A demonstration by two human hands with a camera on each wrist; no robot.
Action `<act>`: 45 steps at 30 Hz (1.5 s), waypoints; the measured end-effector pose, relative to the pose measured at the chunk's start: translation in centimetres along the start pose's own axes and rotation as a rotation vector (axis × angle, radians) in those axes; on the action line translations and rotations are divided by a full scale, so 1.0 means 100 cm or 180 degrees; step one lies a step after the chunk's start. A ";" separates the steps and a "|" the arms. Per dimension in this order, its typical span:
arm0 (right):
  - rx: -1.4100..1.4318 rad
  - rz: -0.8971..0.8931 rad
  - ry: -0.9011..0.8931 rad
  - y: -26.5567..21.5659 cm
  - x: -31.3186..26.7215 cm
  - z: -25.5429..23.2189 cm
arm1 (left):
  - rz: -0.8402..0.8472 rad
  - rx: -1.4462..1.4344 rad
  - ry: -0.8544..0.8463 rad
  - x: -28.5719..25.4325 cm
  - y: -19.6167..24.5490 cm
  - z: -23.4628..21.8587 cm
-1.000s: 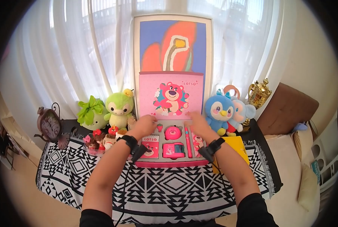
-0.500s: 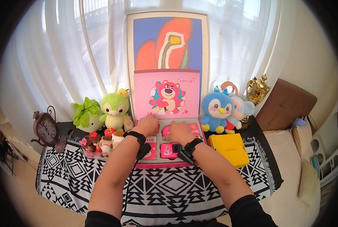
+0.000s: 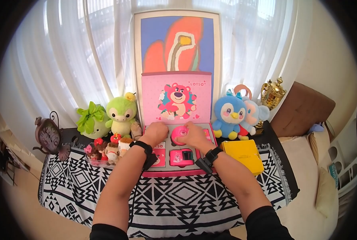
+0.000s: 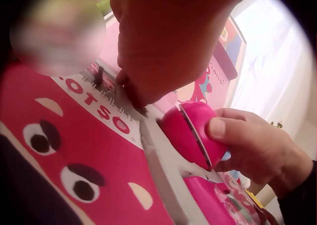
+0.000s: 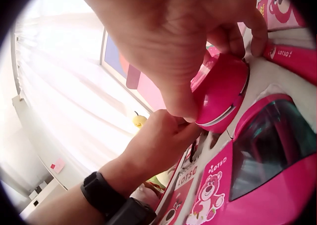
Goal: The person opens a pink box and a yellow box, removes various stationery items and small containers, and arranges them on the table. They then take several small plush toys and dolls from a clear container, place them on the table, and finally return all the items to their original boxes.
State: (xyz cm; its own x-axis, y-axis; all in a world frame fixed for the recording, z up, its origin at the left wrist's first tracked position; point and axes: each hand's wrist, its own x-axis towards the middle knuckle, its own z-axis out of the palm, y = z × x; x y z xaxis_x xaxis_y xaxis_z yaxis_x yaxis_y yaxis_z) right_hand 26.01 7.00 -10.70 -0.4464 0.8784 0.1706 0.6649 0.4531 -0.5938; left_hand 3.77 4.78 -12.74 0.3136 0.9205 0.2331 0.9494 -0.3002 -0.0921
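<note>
An open pink gift box (image 3: 166,174) with a grey fitted tray stands on the table, its bear-printed lid (image 3: 176,100) raised behind. My right hand (image 3: 196,136) grips a round pink case (image 4: 190,136) with a pale seam, thumb on its side; it sits tilted at its recess. The left hand (image 3: 155,134) is at the tray's back left corner, fingers pointing down; cannot tell whether they hold anything. Below the left hand lies a spiral notepad (image 4: 94,155) with a bear face. In front of the round case is a pink block with a dark see-through window (image 5: 272,140).
Left of the box are green plush toys (image 3: 122,114) and a tub of small dolls (image 3: 112,154). On the right stand a blue penguin plush (image 3: 229,116), a yellow box (image 3: 244,156) and a gold trophy (image 3: 272,94). A framed picture (image 3: 154,32) leans behind the lid.
My right hand has moved from the tray's right side onto the round pink case, which is now gripped and tilted. The left hand stays at the tray's back left corner.
</note>
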 end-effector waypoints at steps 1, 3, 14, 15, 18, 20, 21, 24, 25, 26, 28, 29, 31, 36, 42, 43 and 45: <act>0.0144 0.0059 0.0017 0.001 -0.002 -0.004 | -0.0074 0.0005 -0.0028 0.002 -0.001 0.004; 0.0357 0.0019 0.0183 -0.003 -0.016 -0.020 | -0.0134 0.0068 0.0060 0.001 0.011 -0.018; -0.0348 -0.1101 -0.1148 -0.011 -0.190 -0.081 | 0.1511 -0.0202 -0.0650 -0.180 0.134 -0.082; -0.0335 -0.1091 -0.1158 -0.009 -0.197 -0.074 | 0.1549 -0.0224 -0.0762 -0.186 0.137 -0.076; -0.0599 -0.1074 -0.1210 -0.005 -0.208 -0.061 | 0.1516 -0.0282 -0.0946 -0.199 0.140 -0.063; -0.0800 -0.1085 -0.1346 -0.004 -0.210 -0.059 | 0.1426 -0.0334 -0.1015 -0.201 0.138 -0.066; -0.0790 -0.1096 -0.1350 -0.007 -0.209 -0.061 | 0.1224 -0.0633 -0.1081 -0.198 0.135 -0.077; -0.0789 -0.1270 -0.0767 -0.021 -0.184 -0.075 | 0.0513 -0.0858 -0.0700 -0.171 0.121 -0.108; -0.0861 -0.1188 -0.0772 -0.025 -0.167 -0.076 | 0.0249 -0.0975 -0.0289 -0.161 0.112 -0.104; -0.0935 -0.1109 -0.0774 -0.028 -0.153 -0.075 | -0.0115 -0.0673 -0.0231 -0.146 0.102 -0.101; -0.0827 -0.1465 -0.0626 -0.011 -0.121 -0.053 | -0.0127 -0.0132 -0.0042 -0.121 0.077 -0.081; -0.0719 -0.1820 -0.0502 -0.004 -0.107 -0.042 | -0.0012 0.0103 0.0126 -0.111 0.064 -0.067; -0.0809 -0.1835 -0.0579 -0.003 -0.091 -0.028 | -0.0053 0.0224 -0.0186 -0.093 0.048 -0.053; -0.0804 -0.1743 -0.0745 0.002 -0.077 -0.010 | -0.0464 0.0234 -0.1099 -0.067 0.038 -0.046; -0.0809 -0.1642 -0.0718 -0.001 -0.072 -0.009 | -0.0645 -0.0158 -0.0946 -0.056 0.025 -0.043; -0.0886 -0.1558 -0.0806 -0.003 -0.072 -0.010 | -0.0637 -0.0154 -0.0941 -0.053 0.023 -0.044; -0.0963 -0.1445 -0.0886 -0.005 -0.073 -0.012 | -0.0597 -0.0104 -0.1130 -0.047 0.024 -0.044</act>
State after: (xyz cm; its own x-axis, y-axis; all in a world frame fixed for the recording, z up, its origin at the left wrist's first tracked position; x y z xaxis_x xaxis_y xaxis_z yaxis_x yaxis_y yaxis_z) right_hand 29.66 0.52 -10.66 -0.8376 0.5334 0.1181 0.4940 0.8317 -0.2534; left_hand 4.60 -1.39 -9.80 0.1158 0.9876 -0.1064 0.9915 -0.1213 -0.0475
